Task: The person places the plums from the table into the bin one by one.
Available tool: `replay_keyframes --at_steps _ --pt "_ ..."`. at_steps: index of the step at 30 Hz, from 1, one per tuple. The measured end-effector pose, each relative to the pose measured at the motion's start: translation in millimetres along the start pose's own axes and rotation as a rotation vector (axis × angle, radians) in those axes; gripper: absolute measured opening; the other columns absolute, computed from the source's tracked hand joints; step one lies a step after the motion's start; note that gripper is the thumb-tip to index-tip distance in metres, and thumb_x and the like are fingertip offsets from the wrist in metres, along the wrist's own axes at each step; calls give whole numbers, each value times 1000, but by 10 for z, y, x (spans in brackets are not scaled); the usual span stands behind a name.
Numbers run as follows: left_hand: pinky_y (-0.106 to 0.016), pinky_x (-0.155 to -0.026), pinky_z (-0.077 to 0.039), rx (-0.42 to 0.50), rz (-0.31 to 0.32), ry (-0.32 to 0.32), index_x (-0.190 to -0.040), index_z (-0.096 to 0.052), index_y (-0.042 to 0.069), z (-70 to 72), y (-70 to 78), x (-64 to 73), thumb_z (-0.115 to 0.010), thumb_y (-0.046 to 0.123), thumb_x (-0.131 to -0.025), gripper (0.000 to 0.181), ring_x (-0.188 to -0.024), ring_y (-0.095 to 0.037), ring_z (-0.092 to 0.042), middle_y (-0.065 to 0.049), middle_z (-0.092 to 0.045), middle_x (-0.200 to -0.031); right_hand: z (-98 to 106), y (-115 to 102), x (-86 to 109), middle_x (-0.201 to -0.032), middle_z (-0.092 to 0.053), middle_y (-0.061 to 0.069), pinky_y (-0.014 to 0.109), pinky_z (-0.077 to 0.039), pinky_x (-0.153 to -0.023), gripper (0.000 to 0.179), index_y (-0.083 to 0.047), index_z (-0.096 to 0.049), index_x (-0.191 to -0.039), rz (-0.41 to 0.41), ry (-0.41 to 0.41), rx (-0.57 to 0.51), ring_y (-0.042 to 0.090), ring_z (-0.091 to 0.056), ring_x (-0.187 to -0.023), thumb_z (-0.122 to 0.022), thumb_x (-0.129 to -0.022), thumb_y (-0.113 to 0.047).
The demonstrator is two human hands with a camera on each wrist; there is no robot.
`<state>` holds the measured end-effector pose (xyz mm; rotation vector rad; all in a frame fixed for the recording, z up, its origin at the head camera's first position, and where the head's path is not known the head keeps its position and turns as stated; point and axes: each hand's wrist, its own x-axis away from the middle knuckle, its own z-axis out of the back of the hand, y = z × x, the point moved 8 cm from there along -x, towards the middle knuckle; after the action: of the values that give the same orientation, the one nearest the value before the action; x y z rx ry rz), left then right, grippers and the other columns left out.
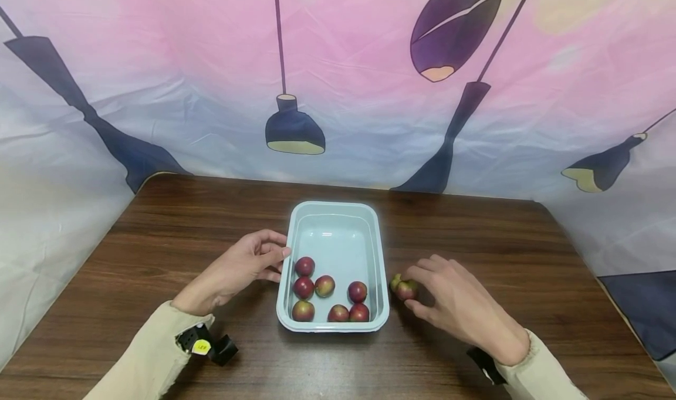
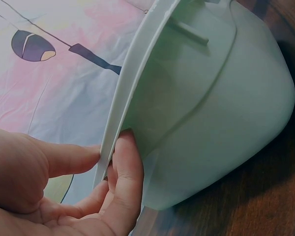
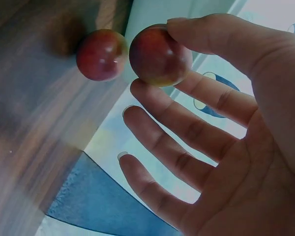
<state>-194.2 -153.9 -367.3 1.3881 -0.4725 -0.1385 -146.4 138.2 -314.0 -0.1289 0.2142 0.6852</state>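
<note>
My left hand (image 1: 253, 259) pinches the left rim of a pale blue plastic tub (image 1: 381, 253), thumb on top and fingers beneath, as the left wrist view of the tub (image 2: 226, 108) shows. Several red and yellow-green plums lie inside, among them a plum (image 1: 324, 285) near the left side and a plum (image 1: 357, 292) at the right. Just right of the tub, my right hand (image 1: 454, 294) holds a plum (image 3: 160, 55) between thumb and fingertips. Close by it is another plum (image 3: 102, 55), partly hidden by the held one in the head view.
The tub stands on a dark brown wooden table (image 1: 475, 230). Behind the table hangs a pink and blue cloth (image 1: 222, 95) printed with lamps. A black strap device (image 1: 208, 344) sits at the left wrist.
</note>
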Motion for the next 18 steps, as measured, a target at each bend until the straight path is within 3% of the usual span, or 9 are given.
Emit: replay_keyframes --at_steps 9,18 --pt "-31 -84 -65 2 5 -1 -139 -42 -9 8 -6 -4 -53 17 -107 44 -96 -18 -70 -25 -67 -117 120 -28 -32 -93 -68 -13 32 -57 -76 27 -24 -73 -101 26 38 7 9 -62 -88 -87 -78 -27" --pt "-31 -84 -65 1 6 0 -139 -42 -10 6 -4 -3 -53 17 -107 43 -97 -18 -70 -25 -67 -117 177 -34 -74 -95 -68 -17 32 -56 -77 24 -28 -70 -97 15 20 13 8 -61 -91 -86 -80 -28"
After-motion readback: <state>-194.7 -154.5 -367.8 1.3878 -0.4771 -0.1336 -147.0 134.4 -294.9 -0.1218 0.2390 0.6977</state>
